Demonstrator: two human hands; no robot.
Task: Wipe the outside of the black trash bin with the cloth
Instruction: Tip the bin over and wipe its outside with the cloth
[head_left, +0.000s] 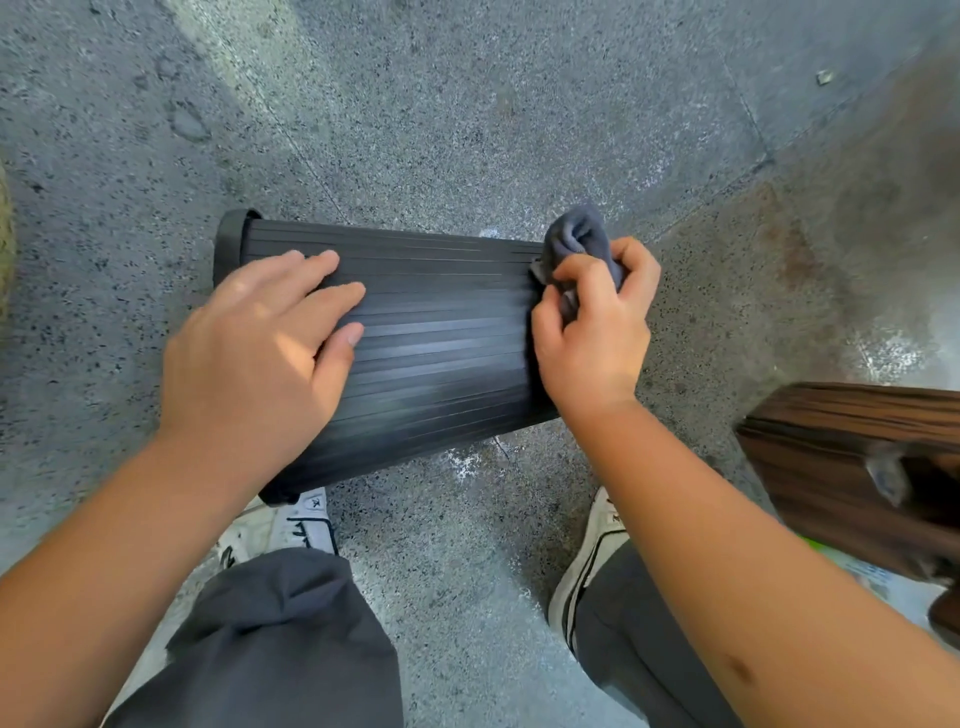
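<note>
Grey trouser knees (291, 639) and white sneakers (587, 561) fill the bottom of the view, so the person seems to be crouching over the work. Just beyond the feet the black trash bin (441, 332) lies on its side on the speckled floor (467, 104), rim to the left and base to the right, probably tipped over so that its ribbed wall can be reached all round. On that wall rests the left hand (260, 353), fingers straight and spread flat, likely pressing to keep the bin from rolling. At the base end the right hand (597, 332) has its fingers curled tight round a bunched grey cloth (576, 244), held against the edge of the bin. The bin's underside and far wall are hidden. A dark wooden thing (852, 467) at the right is cut off by the frame; I cannot tell what it is.
</note>
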